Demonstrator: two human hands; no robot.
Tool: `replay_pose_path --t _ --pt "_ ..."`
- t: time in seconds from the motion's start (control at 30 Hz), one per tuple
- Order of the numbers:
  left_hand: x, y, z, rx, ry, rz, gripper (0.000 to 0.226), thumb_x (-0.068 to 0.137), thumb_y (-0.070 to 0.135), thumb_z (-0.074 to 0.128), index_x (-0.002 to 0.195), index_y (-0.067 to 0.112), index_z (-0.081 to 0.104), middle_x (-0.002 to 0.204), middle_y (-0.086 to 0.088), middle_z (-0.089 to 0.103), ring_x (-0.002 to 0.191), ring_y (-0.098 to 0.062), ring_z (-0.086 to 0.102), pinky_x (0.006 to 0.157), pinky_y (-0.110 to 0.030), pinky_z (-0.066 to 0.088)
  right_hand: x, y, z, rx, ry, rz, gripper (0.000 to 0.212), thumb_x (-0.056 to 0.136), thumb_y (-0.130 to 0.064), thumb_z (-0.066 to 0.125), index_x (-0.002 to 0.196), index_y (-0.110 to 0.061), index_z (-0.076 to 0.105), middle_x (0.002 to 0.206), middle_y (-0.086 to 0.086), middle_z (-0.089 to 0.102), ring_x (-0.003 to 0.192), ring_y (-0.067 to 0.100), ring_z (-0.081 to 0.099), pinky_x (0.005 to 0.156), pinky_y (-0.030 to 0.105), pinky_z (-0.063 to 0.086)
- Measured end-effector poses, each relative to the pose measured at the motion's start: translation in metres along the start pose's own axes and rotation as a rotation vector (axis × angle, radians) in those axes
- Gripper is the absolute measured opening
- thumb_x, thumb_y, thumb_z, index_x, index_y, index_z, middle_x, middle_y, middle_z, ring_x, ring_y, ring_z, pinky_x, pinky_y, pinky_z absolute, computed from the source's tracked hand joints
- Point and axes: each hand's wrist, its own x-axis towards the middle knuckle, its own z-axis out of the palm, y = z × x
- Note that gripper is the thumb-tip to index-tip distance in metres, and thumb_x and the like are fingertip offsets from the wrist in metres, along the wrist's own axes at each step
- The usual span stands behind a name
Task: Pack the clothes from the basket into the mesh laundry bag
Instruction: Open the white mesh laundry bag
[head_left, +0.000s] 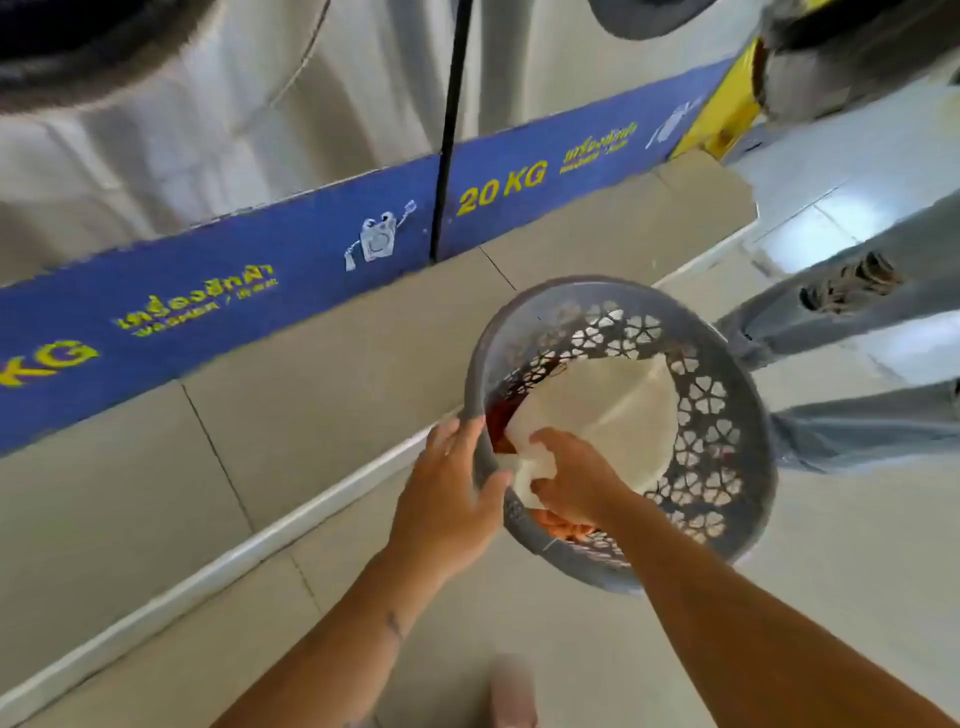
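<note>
A round grey plastic basket (722, 415) with flower-shaped cut-outs stands on the tiled floor, tilted toward me. Inside lies a white mesh laundry bag (613, 410) on top of red and orange clothes (501, 418). My left hand (447, 499) grips the basket's near rim, thumb inside. My right hand (571, 480) reaches into the basket and is closed on a bunched corner of the white bag. Most of the clothes are hidden under the bag.
Large washing machines (260, 119) on a blue-fronted base (234, 280) marked "20 KG" stand behind a raised grey step (332, 379). A person's legs in ripped light jeans (857, 312) are close to the basket's right side. My foot (511, 691) is at the bottom.
</note>
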Motion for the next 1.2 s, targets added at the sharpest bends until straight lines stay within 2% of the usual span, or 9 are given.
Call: replay_pose_path --t 0.17,0.3,0.43,0.57,0.67,0.87,1.0,1.1,1.2 --pt "0.032 -0.045 0.039 0.194 0.048 0.205 0.047 0.091 0.054 0.043 0.136 0.041 0.044 0.152 0.005 0.022 0.136 -0.016 0.030 0.105 -0.037 0.043 0.057 0.026 0.046 -0.189 -0.004 -0.004 0.074 0.076 -0.034 0.070 0.143 -0.037 0.041 0.138 0.002 0.052 0.129 0.033 0.046 0.106 0.048 0.044" --pt "0.044 -0.064 0.043 0.291 0.156 0.363 0.036 0.085 0.064 0.037 0.103 0.037 0.053 0.127 0.004 0.038 0.109 -0.010 0.044 0.087 -0.033 0.053 0.086 0.030 0.060 -0.238 -0.033 -0.027 0.040 0.086 -0.025 0.067 0.126 -0.029 0.065 0.124 0.000 0.065 0.116 0.026 0.059 0.097 0.038 0.049" --pt "0.033 -0.075 0.048 0.321 0.203 0.395 0.035 0.085 0.065 0.038 0.102 0.037 0.052 0.118 0.006 0.039 0.101 -0.006 0.041 0.086 -0.028 0.052 0.077 0.018 0.048 -0.217 0.078 -0.068 0.028 0.090 -0.016 0.060 0.115 -0.018 0.073 0.121 0.005 0.069 0.113 0.027 0.062 0.094 0.037 0.049" --pt "-0.003 -0.078 0.043 0.354 0.233 0.389 0.034 0.086 0.061 0.035 0.097 0.034 0.052 0.112 0.001 0.040 0.096 -0.011 0.042 0.086 -0.028 0.049 0.028 -0.007 0.036 -0.064 0.250 -0.143 0.024 0.089 -0.009 0.059 0.108 -0.003 0.073 0.113 0.014 0.070 0.108 0.031 0.061 0.094 0.042 0.048" --pt "-0.036 -0.085 0.034 0.404 0.232 0.331 0.030 0.086 0.058 0.036 0.095 0.032 0.048 0.105 -0.001 0.039 0.094 -0.017 0.044 0.086 -0.032 0.047 -0.015 -0.016 0.043 0.127 0.338 -0.150 0.015 0.086 -0.006 0.060 0.091 0.005 0.070 0.097 0.021 0.069 0.092 0.031 0.062 0.080 0.041 0.050" --pt "-0.089 -0.119 -0.002 0.524 0.219 0.249 0.028 0.088 0.055 0.041 0.100 0.033 0.053 0.102 -0.001 0.043 0.092 -0.022 0.051 0.087 -0.034 0.045 -0.082 -0.043 0.073 0.572 0.459 -0.230 0.015 0.088 -0.014 0.066 0.076 -0.005 0.061 0.069 0.003 0.057 0.068 0.019 0.053 0.065 0.040 0.047" --pt "-0.119 -0.132 -0.023 0.604 0.257 0.229 0.033 0.090 0.051 0.039 0.114 0.034 0.054 0.112 -0.003 0.049 0.101 -0.027 0.058 0.092 -0.037 0.045 -0.121 -0.076 0.101 0.789 0.529 -0.299 0.008 0.089 -0.012 0.066 0.082 -0.009 0.065 0.079 0.006 0.068 0.076 0.026 0.066 0.072 0.050 0.058" --pt "-0.144 -0.128 -0.036 0.445 0.365 0.209 0.027 0.091 0.037 0.049 0.116 0.030 0.056 0.120 -0.001 0.052 0.109 -0.027 0.056 0.094 -0.038 0.045 -0.150 -0.094 0.126 0.920 0.630 -0.379 0.011 0.088 -0.005 0.063 0.079 -0.011 0.066 0.079 0.006 0.070 0.081 0.029 0.068 0.074 0.054 0.059" --pt "-0.171 -0.115 -0.045 0.093 0.431 0.093 0.019 0.095 0.036 0.045 0.105 0.030 0.059 0.099 0.001 0.067 0.093 -0.022 0.064 0.087 -0.039 0.051 -0.183 -0.108 0.146 1.013 0.674 -0.477 0.014 0.089 0.000 0.063 0.079 -0.010 0.066 0.080 0.008 0.071 0.080 0.031 0.069 0.074 0.051 0.058"
